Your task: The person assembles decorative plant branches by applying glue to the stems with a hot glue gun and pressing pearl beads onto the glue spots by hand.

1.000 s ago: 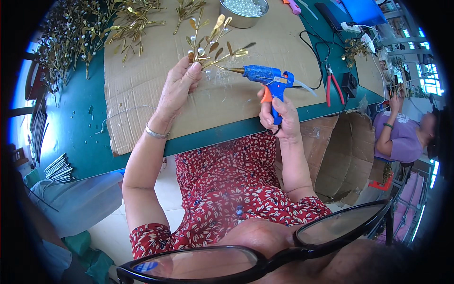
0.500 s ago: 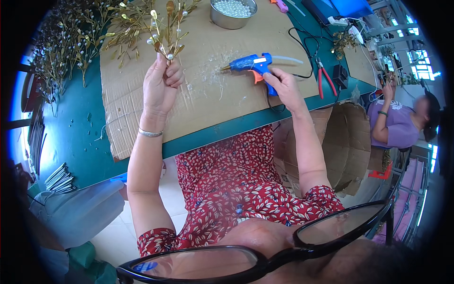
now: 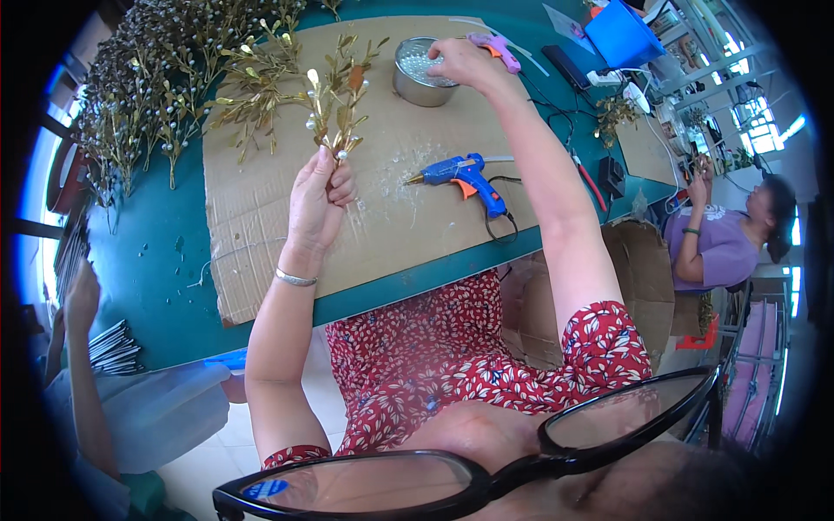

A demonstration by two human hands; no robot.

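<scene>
My left hand (image 3: 323, 201) is closed round the stem of a gold artificial leaf spray (image 3: 337, 122) with pearl beads, held upright over the cardboard sheet. A white bead sits low on the spray, just above my fingers. My right hand (image 3: 465, 66) reaches over the round metal tin (image 3: 424, 90) of pearl beads (image 3: 413, 66). Its fingers are bent together at the beads; whatever is between the fingertips is too small to make out. The blue glue gun (image 3: 456, 169) with an orange trigger lies on the cardboard between my arms, near dried glue strands.
Piles of beaded gold sprays (image 3: 152, 95) cover the table's far left. A pink glue gun (image 3: 497, 50), red-handled pliers (image 3: 589, 182), cables and a blue bin (image 3: 624, 33) are on the right. One person's arm (image 3: 82, 347) shows at left; another person (image 3: 725, 226) sits at right.
My right hand has let go of the blue glue gun, now lying on the cardboard, and moved up to the bead tin. My left hand still holds the spray. Another person's arm appears at left.
</scene>
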